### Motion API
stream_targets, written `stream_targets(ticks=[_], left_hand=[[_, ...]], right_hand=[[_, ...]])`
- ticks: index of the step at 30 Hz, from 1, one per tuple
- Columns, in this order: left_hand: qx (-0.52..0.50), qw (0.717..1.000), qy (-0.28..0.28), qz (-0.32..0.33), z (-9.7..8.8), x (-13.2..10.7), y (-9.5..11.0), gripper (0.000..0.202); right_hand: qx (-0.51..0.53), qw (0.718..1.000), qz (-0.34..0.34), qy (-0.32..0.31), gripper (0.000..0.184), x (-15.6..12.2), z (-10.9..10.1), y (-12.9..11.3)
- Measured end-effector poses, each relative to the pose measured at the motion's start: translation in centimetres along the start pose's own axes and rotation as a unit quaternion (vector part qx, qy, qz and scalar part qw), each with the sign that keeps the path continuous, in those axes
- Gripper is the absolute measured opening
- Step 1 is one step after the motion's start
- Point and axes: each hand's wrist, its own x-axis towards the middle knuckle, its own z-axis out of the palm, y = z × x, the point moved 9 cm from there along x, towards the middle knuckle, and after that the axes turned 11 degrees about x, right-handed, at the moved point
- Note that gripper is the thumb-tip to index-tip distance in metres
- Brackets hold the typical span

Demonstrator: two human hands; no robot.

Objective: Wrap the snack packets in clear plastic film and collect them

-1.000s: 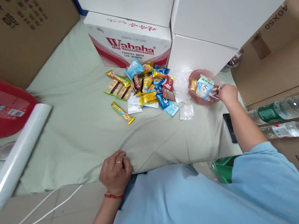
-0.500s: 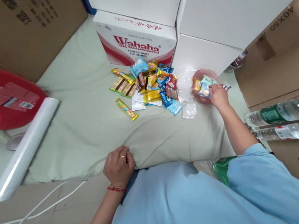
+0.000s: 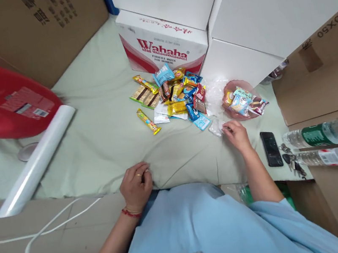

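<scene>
My right hand (image 3: 237, 136) is at the edge of a crumpled clear plastic packet (image 3: 216, 128), fingertips pinched on its right side. Just beyond it stands a pink translucent bowl (image 3: 231, 113) with several wrapped snacks in it, a purple-and-white snack packet (image 3: 258, 106) leaning over its right rim. My left hand (image 3: 136, 186) rests loosely curled on the bed's front edge, with nothing seen in it. A pile of snacks lies farther off, among them a light blue packet (image 3: 164, 74), a yellow-wrapped bar (image 3: 148, 121) and a red packet (image 3: 199, 96).
Behind the pile stands a Wahaha water carton (image 3: 163, 50) against white cabinets. A red jug (image 3: 7, 100) and a white roll (image 3: 38, 160) are at left. On the right lie a phone (image 3: 271, 148), keys (image 3: 293, 162) and two water bottles, the larger green-labelled (image 3: 314, 136).
My right hand has left the bowl and moved toward me and left to the clear plastic packet. The snacks stay in the bowl. My left hand keeps its place; the view has shifted slightly.
</scene>
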Motion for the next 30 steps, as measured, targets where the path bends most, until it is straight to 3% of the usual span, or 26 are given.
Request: stream_targets(ticks=[2, 4, 6, 8, 11, 14, 15, 16, 18, 22, 24, 27, 30], left_hand=[[-0.064, 0.997, -0.012, -0.051, -0.6, 0.6, -0.3, 0.016], [-0.12, 0.988, -0.039, -0.087, -0.8, 1.5, 0.3, 0.016], [-0.191, 0.973, -0.095, -0.093, -0.1, 2.6, 2.2, 0.017], [-0.28, 0.939, -0.174, -0.099, 1.4, 3.6, 4.7, 0.021], [-0.407, 0.851, -0.288, -0.169, 4.7, 4.1, 7.8, 0.03], [-0.531, 0.713, -0.377, -0.262, 7.9, 3.2, 10.1, 0.048], [-0.55, 0.683, -0.388, -0.285, 8.6, 2.8, 10.5, 0.049], [-0.557, 0.671, -0.386, -0.302, 9.1, 2.5, 10.5, 0.047], [-0.542, 0.688, -0.354, -0.327, 9.6, 2.1, 9.6, 0.043], [-0.493, 0.743, -0.291, -0.347, 9.6, 1.6, 7.5, 0.036], [-0.481, 0.757, -0.28, -0.343, 9.4, 1.6, 7.2, 0.034], [-0.482, 0.762, -0.283, -0.326, 9.2, 1.7, 7.8, 0.033], [-0.49, 0.76, -0.29, -0.315, 9.1, 1.7, 8.3, 0.036]], right_hand=[[0.085, 0.99, 0.038, 0.105, 0.024, -1.0, -1.2, -0.1], [0.207, 0.959, 0.077, 0.175, 0.028, -2.3, -1.4, -0.5], [0.364, 0.908, 0.124, 0.168, 0.032, -3.4, 0.3, -1.2], [0.505, 0.839, 0.178, 0.099, 0.032, -4.4, 3.5, -2.4], [0.614, 0.751, 0.244, -0.01, 0.028, -6.1, 8.2, -4.7], [0.647, 0.707, 0.278, -0.07, 0.025, -7.5, 11.6, -6.3], [0.647, 0.703, 0.285, -0.084, 0.025, -7.9, 12.4, -6.6], [0.638, 0.707, 0.289, -0.096, 0.027, -8.3, 13.1, -6.7], [0.595, 0.747, 0.282, -0.095, 0.028, -8.7, 13.2, -6.5], [0.407, 0.899, 0.162, 0.024, 0.026, -8.3, 8.5, -6.2], [0.323, 0.944, 0.074, 0.007, 0.02, -8.1, 7.4, -7.9], [0.231, 0.965, -0.039, -0.12, 0.015, -8.1, 9.2, -10.8], [0.195, 0.966, -0.069, -0.154, 0.01, -8.3, 11.1, -11.4]])
